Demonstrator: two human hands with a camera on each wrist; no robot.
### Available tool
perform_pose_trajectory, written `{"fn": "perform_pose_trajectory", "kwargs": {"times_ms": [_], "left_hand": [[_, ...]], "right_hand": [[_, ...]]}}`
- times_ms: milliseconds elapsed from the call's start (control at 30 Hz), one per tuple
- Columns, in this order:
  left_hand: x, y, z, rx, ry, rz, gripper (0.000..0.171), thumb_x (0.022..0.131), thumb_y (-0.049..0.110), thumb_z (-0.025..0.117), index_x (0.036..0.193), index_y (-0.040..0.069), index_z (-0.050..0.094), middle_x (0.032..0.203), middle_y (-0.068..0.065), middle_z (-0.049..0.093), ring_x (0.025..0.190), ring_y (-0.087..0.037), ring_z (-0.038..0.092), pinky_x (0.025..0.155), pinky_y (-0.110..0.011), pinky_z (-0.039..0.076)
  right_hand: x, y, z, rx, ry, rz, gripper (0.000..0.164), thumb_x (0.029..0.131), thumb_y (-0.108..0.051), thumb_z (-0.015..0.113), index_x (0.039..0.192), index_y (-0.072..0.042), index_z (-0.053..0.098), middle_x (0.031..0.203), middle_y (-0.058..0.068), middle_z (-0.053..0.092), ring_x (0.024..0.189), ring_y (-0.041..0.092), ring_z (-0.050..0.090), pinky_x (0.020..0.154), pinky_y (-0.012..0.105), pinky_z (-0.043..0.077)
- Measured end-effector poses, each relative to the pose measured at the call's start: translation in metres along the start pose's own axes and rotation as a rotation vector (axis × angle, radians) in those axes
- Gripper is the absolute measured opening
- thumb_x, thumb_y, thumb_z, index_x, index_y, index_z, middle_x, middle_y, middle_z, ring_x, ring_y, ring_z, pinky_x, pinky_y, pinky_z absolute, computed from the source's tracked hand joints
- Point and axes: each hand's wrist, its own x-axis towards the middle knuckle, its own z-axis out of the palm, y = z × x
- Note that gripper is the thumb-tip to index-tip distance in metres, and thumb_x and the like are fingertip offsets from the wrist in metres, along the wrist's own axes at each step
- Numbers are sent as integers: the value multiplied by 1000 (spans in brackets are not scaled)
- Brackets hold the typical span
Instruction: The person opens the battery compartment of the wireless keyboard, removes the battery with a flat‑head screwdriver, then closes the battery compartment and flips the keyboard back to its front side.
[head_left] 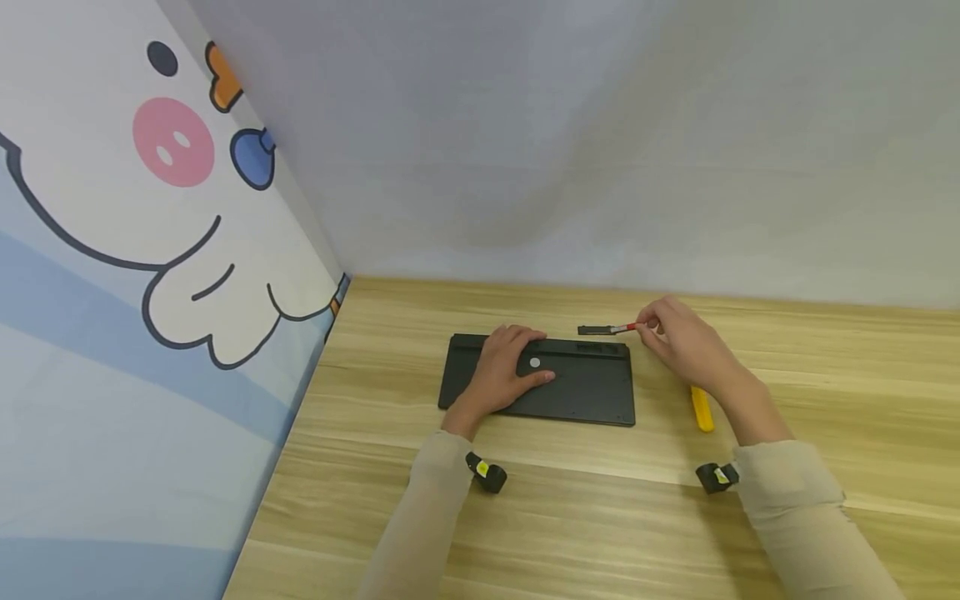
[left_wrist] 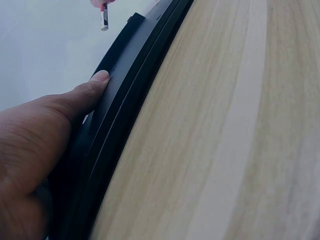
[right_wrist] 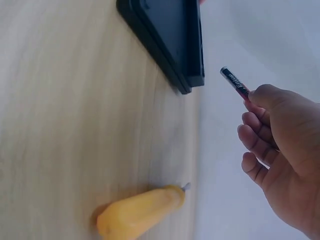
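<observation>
A black keyboard [head_left: 570,392] lies face down on the table, with an open battery slot [head_left: 597,347] near its far right edge. My left hand [head_left: 498,371] rests on its left half, thumb spread across the underside. In the left wrist view the thumb [left_wrist: 92,92] lies on the keyboard; the other fingers are hidden. Right of the slot, my right hand [head_left: 678,337] pinches a small battery [right_wrist: 234,82] by its red end between thumb and forefinger. A narrow dark piece [head_left: 595,330], apparently the slot's cover, lies just behind the keyboard, close to the battery's tip.
A yellow-handled tool [head_left: 702,408] with a short metal tip [right_wrist: 186,186] lies below my right hand. A pale wall [head_left: 600,167] stands behind the wooden table [head_left: 585,517], and a cartoon-printed panel [head_left: 112,333] borders its left side.
</observation>
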Motion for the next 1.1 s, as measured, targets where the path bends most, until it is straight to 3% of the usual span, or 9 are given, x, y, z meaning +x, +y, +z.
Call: {"fn": "perform_pose_trajectory", "kwargs": {"times_ms": [367, 667, 1100], "left_hand": [[-1, 0, 0, 1, 1, -1, 64, 92, 44, 74, 147, 19, 52, 147, -5, 55, 145, -26, 46, 134, -49, 16], [-2, -1, 0, -1, 3, 1, 64, 92, 44, 74, 147, 19, 52, 147, -6, 55, 145, -27, 45, 133, -51, 19], [-3, 0, -1, 2, -13, -6, 63, 93, 44, 73, 147, 19, 52, 147, -5, 55, 146, -27, 44, 133, -52, 19]], "right_hand": [[-3, 19, -1, -7, 14, 65, 27, 109, -21, 48, 118, 2, 60, 120, 22, 57, 109, 38, 59, 91, 56, 54], [-1, 35, 5, -30, 20, 68, 24, 107, -16, 50, 116, 4, 60, 117, 22, 57, 107, 39, 60, 90, 56, 54], [-5, 42, 5, -98, -14, 85, 25, 108, -16, 50, 119, 5, 59, 112, 22, 58, 104, 40, 61, 90, 57, 54]]}}
